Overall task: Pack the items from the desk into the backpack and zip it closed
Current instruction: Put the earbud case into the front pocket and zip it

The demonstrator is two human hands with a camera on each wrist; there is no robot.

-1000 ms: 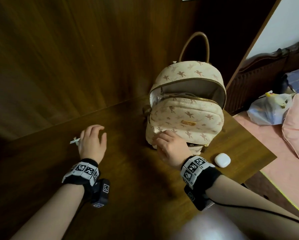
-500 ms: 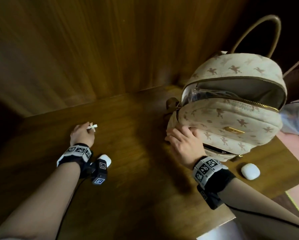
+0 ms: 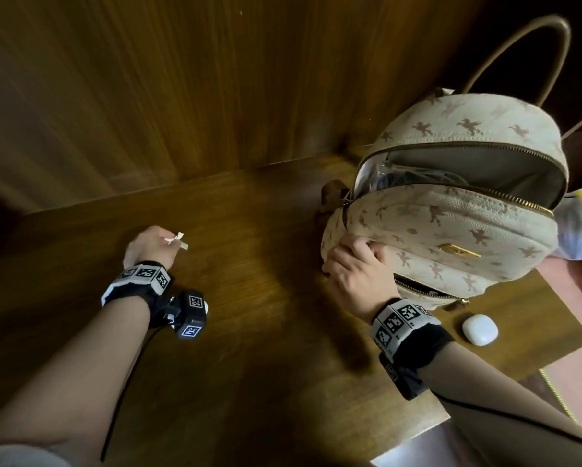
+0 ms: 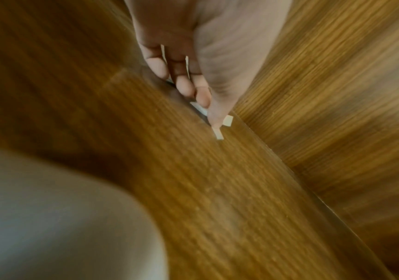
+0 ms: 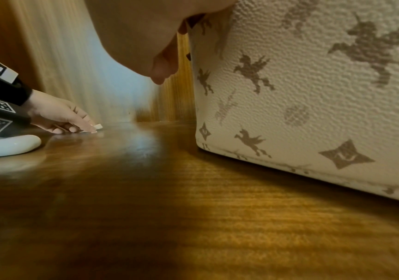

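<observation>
A cream backpack (image 3: 451, 210) with a brown horse print stands at the desk's right, its top zipper open and a clear plastic packet showing inside. My right hand (image 3: 363, 247) grips its lower front left corner; in the right wrist view the thumb (image 5: 163, 62) hangs beside the backpack (image 5: 313, 94). At the desk's left my left hand (image 3: 168, 241) pinches a small white ribbon bow (image 3: 179, 239) low over the wood. The left wrist view shows the fingertips (image 4: 203, 96) curled on the bow (image 4: 220, 128). A white earbud case (image 3: 479, 329) lies right of my right wrist.
A white oval object (image 5: 6, 145) lies on the desk under my left wrist. A wooden wall panel (image 3: 181, 79) runs close behind the desk (image 3: 266, 332). Beyond the desk's right edge are a pink bed (image 3: 572, 375) and a plastic bag (image 3: 579, 227).
My left hand went from lying flat beside the bow to pinching it between the fingertips. The right hand stayed on the backpack's front. The head view has swung left and nearer.
</observation>
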